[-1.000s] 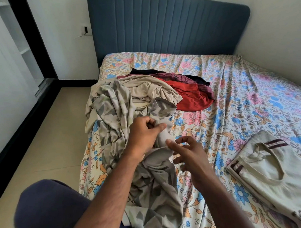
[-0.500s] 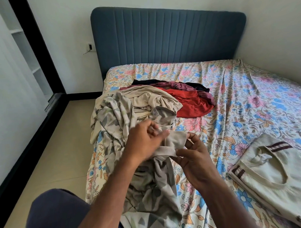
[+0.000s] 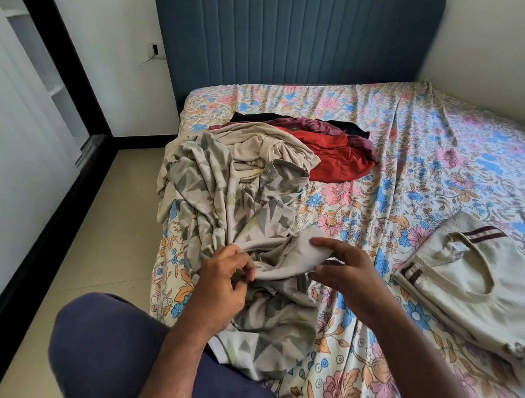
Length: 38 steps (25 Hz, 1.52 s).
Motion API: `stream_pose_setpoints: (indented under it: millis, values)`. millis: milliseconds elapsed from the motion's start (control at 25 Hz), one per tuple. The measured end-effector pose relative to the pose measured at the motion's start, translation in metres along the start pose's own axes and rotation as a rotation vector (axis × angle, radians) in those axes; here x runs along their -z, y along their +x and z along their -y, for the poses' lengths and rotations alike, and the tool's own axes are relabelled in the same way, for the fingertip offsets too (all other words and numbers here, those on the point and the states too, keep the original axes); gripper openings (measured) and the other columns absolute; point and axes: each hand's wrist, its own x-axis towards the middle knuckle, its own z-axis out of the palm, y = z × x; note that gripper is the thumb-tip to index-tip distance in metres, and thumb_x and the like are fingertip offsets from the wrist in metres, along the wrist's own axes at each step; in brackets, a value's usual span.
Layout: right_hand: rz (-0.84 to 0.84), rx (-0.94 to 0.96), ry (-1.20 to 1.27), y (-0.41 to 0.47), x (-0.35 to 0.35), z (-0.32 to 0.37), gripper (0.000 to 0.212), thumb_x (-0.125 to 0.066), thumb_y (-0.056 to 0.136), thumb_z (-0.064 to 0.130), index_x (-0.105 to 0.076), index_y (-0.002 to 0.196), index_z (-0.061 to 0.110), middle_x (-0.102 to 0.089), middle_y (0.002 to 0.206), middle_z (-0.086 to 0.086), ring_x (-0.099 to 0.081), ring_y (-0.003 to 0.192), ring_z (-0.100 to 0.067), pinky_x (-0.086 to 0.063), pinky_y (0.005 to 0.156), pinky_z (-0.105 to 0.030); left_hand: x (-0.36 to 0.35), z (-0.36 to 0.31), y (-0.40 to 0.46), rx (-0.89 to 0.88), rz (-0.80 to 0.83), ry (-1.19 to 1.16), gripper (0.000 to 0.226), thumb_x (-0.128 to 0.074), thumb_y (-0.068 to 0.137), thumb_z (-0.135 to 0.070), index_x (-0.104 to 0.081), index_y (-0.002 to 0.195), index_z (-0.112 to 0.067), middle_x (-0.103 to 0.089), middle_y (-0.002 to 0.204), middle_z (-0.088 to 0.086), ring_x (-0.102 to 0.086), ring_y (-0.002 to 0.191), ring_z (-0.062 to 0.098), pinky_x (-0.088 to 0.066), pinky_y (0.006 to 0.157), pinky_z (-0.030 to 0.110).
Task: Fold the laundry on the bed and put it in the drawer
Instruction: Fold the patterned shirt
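Two bare hands work over the near edge of the bed. The left hand (image 3: 225, 285) has its fingers curled and pinches a fold of the crumpled beige shirt with a grey leaf print (image 3: 244, 217), which lies directly under and ahead of it. The right hand (image 3: 347, 273) is beside it with fingers extended and only slightly bent, its fingertips touching a plain beige flap of the same shirt. Beyond the hands, that shirt runs up into a heap with a plain cream garment (image 3: 262, 145), a red garment (image 3: 337, 157), a maroon one (image 3: 318, 125) and a dark one at the far side. Well to the right, a folded cream top with dark striped trim (image 3: 481, 283) lies flat on the floral bedsheet (image 3: 433, 169). A blue padded headboard (image 3: 294, 37) stands behind.
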Motion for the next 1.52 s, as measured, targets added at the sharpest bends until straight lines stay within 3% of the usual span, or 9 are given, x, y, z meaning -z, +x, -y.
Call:
stream_pose_setpoints:
  millis: [160,320,520,680,840,1080,1360,1440,1520]
  values:
    - [-0.117,0.336,-0.895,0.014,0.022,0.003,0.063,-0.074,0.077,-0.005,-0.068,0.121,0.039,-0.056,0.11,0.002,-0.058,0.093,-0.007,-0.05,0.074,-0.023,-0.004,0.0,-0.005,0.015,0.034,0.168,0.04,-0.083,0.074,-0.026,-0.054,0.097,-0.041,-0.053,0.098,-0.022,-0.051,0.102,0.003,-0.036,0.095,0.042]
    - [0.087,0.641,-0.805,0.041,0.026,0.018,0.06,-0.063,0.08,-0.013,-0.072,0.121,0.029,-0.057,0.136,0.013,-0.049,0.133,-0.005,-0.039,0.105,-0.024,-0.007,-0.004,-0.001,0.032,-0.025,0.191,0.037,-0.058,0.082,-0.066,-0.07,0.103,-0.038,-0.054,0.096,-0.025,-0.049,0.099,-0.002,-0.021,0.085,0.03]
    - [0.443,0.554,-1.139,0.083,0.016,0.036,0.032,-0.067,0.09,0.033,-0.071,0.12,0.023,-0.069,0.127,0.01,-0.062,0.117,-0.006,-0.044,0.107,-0.045,-0.004,0.006,-0.001,0.048,-0.094,0.172,0.031,-0.05,0.089,-0.052,-0.072,0.095,-0.03,-0.059,0.09,-0.019,-0.055,0.093,0.004,-0.038,0.087,0.043]
    - [0.481,0.506,-0.809,0.092,0.008,0.054,0.027,-0.061,0.099,0.033,-0.076,0.093,0.011,-0.075,0.096,-0.007,-0.07,0.086,-0.024,-0.054,0.077,-0.043,0.016,0.007,-0.003,0.145,-0.151,-0.374,0.015,-0.058,0.091,-0.027,-0.068,0.095,-0.018,-0.066,0.088,-0.001,-0.061,0.084,0.015,-0.05,0.074,0.029]
    - [0.645,0.451,-0.731,0.088,-0.011,0.055,0.028,-0.066,0.096,0.032,-0.057,0.072,0.021,-0.053,0.064,0.013,-0.05,0.058,-0.007,-0.038,0.054,-0.027,0.02,0.002,0.001,0.221,-0.193,-0.67,0.029,-0.051,0.091,-0.02,-0.058,0.095,0.009,-0.052,0.087,0.032,-0.049,0.079,0.027,-0.042,0.073,0.036]
    - [0.628,0.414,-0.628,0.098,-0.006,0.047,0.016,-0.079,0.089,0.013,-0.067,0.1,0.017,-0.07,0.086,-0.004,-0.062,0.081,-0.011,-0.05,0.074,-0.025,0.023,0.013,0.004,0.225,-0.352,-0.345,0.011,-0.064,0.1,-0.021,-0.073,0.096,-0.016,-0.072,0.083,-0.002,-0.065,0.078,0.01,-0.052,0.072,0.022]
    - [0.457,0.496,-0.636,0.104,-0.021,0.03,0.018,-0.057,0.104,0.019,-0.069,0.092,0.013,-0.066,0.081,0.015,-0.058,0.075,-0.006,-0.047,0.068,-0.025,0.015,0.029,0.006,0.366,-0.462,-0.125,0.008,-0.064,0.098,-0.022,-0.064,0.09,-0.022,-0.066,0.086,-0.004,-0.061,0.085,0.017,-0.052,0.078,0.043]
    - [0.374,0.508,-0.534,0.102,-0.034,0.022,0.022,-0.052,0.107,0.019,-0.063,0.088,0.016,-0.059,0.077,0.017,-0.052,0.07,-0.004,-0.042,0.063,-0.024,0.012,0.021,0.004,0.235,-0.633,0.208,0.017,-0.072,0.092,-0.03,-0.06,0.087,-0.021,-0.06,0.085,-0.005,-0.056,0.082,0.018,-0.05,0.077,0.044]
    - [0.309,0.524,-0.466,0.1,-0.053,0.017,0.023,-0.053,0.106,0.02,-0.062,0.085,0.022,-0.059,0.075,0.019,-0.052,0.068,-0.004,-0.044,0.061,-0.028,-0.004,-0.011,0.002,0.048,-0.58,0.338,0.039,-0.064,0.094,-0.055,-0.055,0.075,-0.022,-0.052,0.069,-0.008,-0.049,0.063,0.013,-0.047,0.063,0.034]
